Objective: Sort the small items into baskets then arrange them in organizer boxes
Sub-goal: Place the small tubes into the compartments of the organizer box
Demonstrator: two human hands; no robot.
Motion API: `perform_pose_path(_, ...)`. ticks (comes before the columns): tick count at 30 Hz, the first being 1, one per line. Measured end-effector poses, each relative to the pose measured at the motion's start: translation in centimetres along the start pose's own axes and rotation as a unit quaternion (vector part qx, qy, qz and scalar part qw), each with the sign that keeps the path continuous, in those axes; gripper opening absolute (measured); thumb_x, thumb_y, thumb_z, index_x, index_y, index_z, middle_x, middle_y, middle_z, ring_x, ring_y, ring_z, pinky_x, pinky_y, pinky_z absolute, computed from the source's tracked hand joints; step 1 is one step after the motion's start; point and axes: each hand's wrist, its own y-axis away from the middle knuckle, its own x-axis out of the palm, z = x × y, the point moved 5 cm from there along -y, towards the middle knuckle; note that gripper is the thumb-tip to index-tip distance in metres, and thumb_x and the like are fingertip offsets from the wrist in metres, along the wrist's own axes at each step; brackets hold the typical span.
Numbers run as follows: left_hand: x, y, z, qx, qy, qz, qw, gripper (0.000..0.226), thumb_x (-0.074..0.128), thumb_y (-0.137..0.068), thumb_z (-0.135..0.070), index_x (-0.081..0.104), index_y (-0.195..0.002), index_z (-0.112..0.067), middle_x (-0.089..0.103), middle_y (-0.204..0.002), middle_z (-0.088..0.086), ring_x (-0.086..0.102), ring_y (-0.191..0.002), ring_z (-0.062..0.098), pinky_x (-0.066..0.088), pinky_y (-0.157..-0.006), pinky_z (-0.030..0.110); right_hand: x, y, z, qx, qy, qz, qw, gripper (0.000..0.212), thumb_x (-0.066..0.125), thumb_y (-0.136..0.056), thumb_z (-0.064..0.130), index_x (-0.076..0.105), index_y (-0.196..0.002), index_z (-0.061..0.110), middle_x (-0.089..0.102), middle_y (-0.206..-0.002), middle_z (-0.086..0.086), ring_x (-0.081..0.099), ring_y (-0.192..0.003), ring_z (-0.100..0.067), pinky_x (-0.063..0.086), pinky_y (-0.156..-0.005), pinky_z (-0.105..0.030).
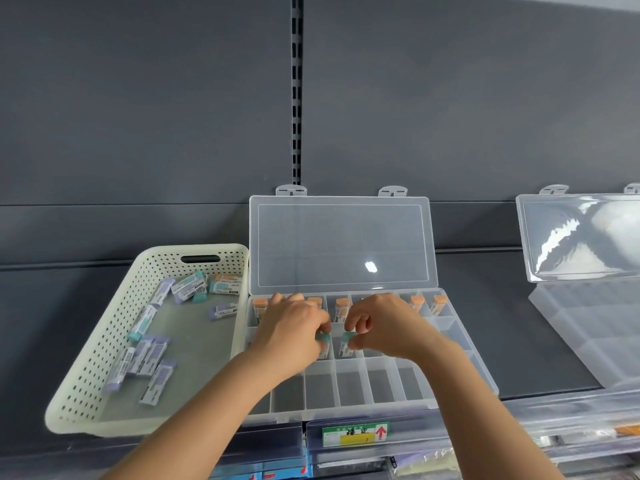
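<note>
Two green-capped erasers are pinched over the middle row of the open organizer box (349, 389): the left hand (294, 327) closes its fingertips on one green eraser (323, 338), and the right hand (384, 327) closes on the other green eraser (346, 339), the two almost touching. Both stand tilted into neighbouring compartments, just in from the dividers.

At 12 o'clock from the hands, the back row holds orange-capped erasers (341, 308); five caps show, and the hands may cover more. The front row, at 6 o'clock, has four bare compartments in plain sight, leaving free room toward the box's front edge. The clear lid (341, 242) stands upright against the dark back panel (138, 116).

At 9 o'clock, the cream basket (104, 344) touches the box's left wall. About a dozen purple and green erasers (152, 355) lie loose in it, mostly along its left and back sides; its right half of floor is bare.

At 3 o'clock, well apart, a second clear box (588, 327) sits open. A price tag (355, 434) hangs on the shelf edge at 6 o'clock.
</note>
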Motion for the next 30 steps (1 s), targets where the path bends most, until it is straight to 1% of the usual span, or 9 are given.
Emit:
perform_pose_path(2,0.0,0.0,0.1,-0.002,0.005,0.002,1.000,0.022,0.065,-0.086,-0.034,0.067,-0.107,-0.029,0.064,-0.102,-0.011,0.048,-0.096,0.011,0.026,-0.082,0.026,-0.1,0.0,0.1,0.000,0.002,0.005,1.000,0.019,0.078,-0.075,0.030,0.074,-0.093,0.025,0.070,-0.090,0.011,0.062,-0.074,-0.004,0.052,-0.073,-0.015)
perform_pose_path(5,-0.2,-0.1,0.3,-0.005,0.016,0.002,1.000,0.024,0.066,-0.085,-0.038,0.068,-0.106,-0.029,0.063,-0.102,-0.013,0.049,-0.097,0.011,0.031,-0.084,0.029,-0.3,0.1,0.3,0.001,-0.006,0.005,1.000,0.022,0.078,-0.075,0.032,0.073,-0.095,0.025,0.070,-0.091,0.010,0.062,-0.076,-0.006,0.054,-0.076,-0.020)
perform_pose_path(9,-1.5,-0.1,1.3,-0.013,0.042,-0.023,0.999,0.022,0.063,-0.083,-0.047,0.070,-0.094,-0.029,0.065,-0.093,-0.014,0.052,-0.088,0.012,0.038,-0.082,0.031,-1.1,-0.2,1.3,-0.006,-0.015,-0.028,0.999,0.017,0.074,-0.077,0.037,0.073,-0.091,0.026,0.068,-0.084,0.011,0.061,-0.076,-0.008,0.052,-0.074,-0.023)
perform_pose_path(12,-3.1,0.2,2.9,-0.036,0.056,-0.058,0.996,0.017,0.062,-0.084,-0.040,0.072,-0.084,-0.025,0.065,-0.081,-0.010,0.053,-0.081,0.015,0.042,-0.075,0.031,-1.6,-1.0,3.4,-0.046,-0.019,-0.064,0.997,0.012,0.072,-0.081,0.032,0.074,-0.088,0.023,0.069,-0.082,0.008,0.061,-0.076,-0.012,0.052,-0.073,-0.027)
perform_pose_path(18,-5.4,2.2,9.2,-0.134,0.045,-0.109,0.984,0.011,0.061,-0.087,-0.026,0.071,-0.083,-0.024,0.059,-0.078,-0.011,0.052,-0.081,0.012,0.038,-0.068,0.027,-1.1,-4.3,9.8,-0.137,-0.008,-0.082,0.987,0.016,0.065,-0.087,0.028,0.074,-0.096,0.018,0.071,-0.095,0.002,0.061,-0.087,-0.015,0.052,-0.080,-0.031)
perform_pose_path(21,-5.5,3.2,13.0,-0.189,0.014,-0.107,0.976,0.016,0.055,-0.089,-0.019,0.071,-0.088,-0.022,0.061,-0.086,-0.006,0.052,-0.087,0.016,0.041,-0.071,0.028,0.0,-6.6,12.7,-0.166,0.022,-0.081,0.983,0.018,0.062,-0.089,0.030,0.073,-0.100,0.020,0.068,-0.103,0.002,0.054,-0.102,-0.017,0.049,-0.085,-0.034)
perform_pose_path(24,-4.3,3.8,16.3,-0.237,-0.018,-0.057,0.970,0.023,0.051,-0.090,-0.010,0.069,-0.101,-0.017,0.060,-0.099,0.000,0.052,-0.097,0.019,0.040,-0.076,0.028,1.3,-9.2,15.1,-0.186,0.088,-0.073,0.976,0.020,0.057,-0.090,0.030,0.071,-0.102,0.023,0.066,-0.108,0.002,0.047,-0.112,-0.021,0.044,-0.092,-0.035)
perform_pose_path(26,-3.4,4.1,17.8,-0.254,-0.036,-0.029,0.966,0.031,0.050,-0.088,-0.003,0.065,-0.113,-0.013,0.058,-0.108,0.002,0.053,-0.102,0.021,0.041,-0.078,0.028,2.3,-10.9,16.4,-0.196,0.172,-0.071,0.963,0.022,0.056,-0.091,0.032,0.070,-0.105,0.024,0.065,-0.108,0.003,0.045,-0.113,-0.022,0.038,-0.094,-0.033)
perform_pose_path(30,-2.3,3.9,20.2,-0.276,-0.021,-0.038,0.960,0.059,0.044,-0.081,0.015,0.051,-0.133,-0.012,0.056,-0.127,0.005,0.053,-0.113,0.022,0.044,-0.090,0.031,4.4,-13.8,18.0,-0.172,0.310,-0.042,0.934,0.021,0.054,-0.090,0.025,0.065,-0.107,0.023,0.063,-0.107,0.002,0.045,-0.110,-0.022,0.032,-0.092,-0.033)
